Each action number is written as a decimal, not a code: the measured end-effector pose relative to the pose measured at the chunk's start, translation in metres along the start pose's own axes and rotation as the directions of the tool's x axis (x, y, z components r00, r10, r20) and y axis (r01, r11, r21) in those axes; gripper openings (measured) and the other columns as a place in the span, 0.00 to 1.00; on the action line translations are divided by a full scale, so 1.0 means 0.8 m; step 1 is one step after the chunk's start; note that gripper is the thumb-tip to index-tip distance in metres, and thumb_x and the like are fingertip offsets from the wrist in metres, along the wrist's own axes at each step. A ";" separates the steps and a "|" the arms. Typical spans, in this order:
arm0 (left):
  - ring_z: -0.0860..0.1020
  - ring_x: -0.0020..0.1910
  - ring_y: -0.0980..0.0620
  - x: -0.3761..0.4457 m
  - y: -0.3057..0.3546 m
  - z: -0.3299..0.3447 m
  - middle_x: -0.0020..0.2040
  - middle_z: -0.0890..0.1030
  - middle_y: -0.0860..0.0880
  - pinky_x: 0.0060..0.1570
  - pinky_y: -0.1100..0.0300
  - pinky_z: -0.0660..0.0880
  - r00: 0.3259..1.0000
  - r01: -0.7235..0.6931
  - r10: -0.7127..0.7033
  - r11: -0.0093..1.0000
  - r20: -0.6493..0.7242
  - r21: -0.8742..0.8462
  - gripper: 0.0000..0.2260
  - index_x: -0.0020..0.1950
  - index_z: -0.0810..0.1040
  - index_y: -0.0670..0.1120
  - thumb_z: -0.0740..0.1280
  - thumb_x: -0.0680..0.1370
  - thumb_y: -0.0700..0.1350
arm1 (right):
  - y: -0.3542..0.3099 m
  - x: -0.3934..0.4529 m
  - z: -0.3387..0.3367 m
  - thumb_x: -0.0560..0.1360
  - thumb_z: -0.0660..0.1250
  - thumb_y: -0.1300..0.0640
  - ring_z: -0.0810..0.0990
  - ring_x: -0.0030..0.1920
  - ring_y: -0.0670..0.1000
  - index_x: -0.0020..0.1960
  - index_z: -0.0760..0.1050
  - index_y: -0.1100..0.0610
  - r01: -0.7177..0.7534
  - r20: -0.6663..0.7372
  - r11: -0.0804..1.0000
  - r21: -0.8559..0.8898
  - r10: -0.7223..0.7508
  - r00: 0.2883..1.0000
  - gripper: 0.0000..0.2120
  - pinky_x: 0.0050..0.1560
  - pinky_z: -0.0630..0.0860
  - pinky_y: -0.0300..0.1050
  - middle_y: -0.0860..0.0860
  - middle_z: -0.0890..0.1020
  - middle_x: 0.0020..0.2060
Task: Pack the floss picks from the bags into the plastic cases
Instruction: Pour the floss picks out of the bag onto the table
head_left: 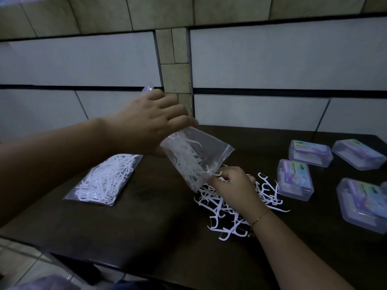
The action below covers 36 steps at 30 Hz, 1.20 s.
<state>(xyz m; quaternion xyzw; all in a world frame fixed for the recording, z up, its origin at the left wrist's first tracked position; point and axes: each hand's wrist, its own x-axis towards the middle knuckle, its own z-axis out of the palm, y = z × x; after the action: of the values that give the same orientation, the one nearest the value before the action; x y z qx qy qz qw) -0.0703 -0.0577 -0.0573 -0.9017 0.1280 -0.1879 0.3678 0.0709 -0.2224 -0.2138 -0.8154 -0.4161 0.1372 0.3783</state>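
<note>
one clear bag (194,158) is gripped upturned by the left hand (146,122) and plucked at by the right hand (232,185), picks (230,208) are heaped on the table (146,216), a second bag (106,178) is full, four cases (295,178) are unfilled.

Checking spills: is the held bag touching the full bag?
Apart. The head view shows the held bag raised in the left hand, with bare dark table between it and the full bag lying flat.
</note>
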 end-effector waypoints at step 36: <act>0.76 0.50 0.44 -0.032 -0.007 0.014 0.54 0.79 0.44 0.47 0.52 0.67 0.979 0.171 -0.167 0.985 0.120 -0.024 0.33 0.66 0.73 0.45 0.56 0.70 0.67 | -0.011 -0.017 -0.031 0.73 0.66 0.44 0.57 0.58 0.43 0.49 0.74 0.41 0.004 0.060 0.993 -0.116 0.003 0.998 0.05 0.60 0.53 0.47 0.36 0.67 0.49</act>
<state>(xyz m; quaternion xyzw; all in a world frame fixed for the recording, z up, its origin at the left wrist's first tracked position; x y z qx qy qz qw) -0.0877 -0.0373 -0.0669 -0.9250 0.0322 -0.1630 0.3417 0.0710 -0.2422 -0.1914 -0.8316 -0.4346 0.1369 0.3175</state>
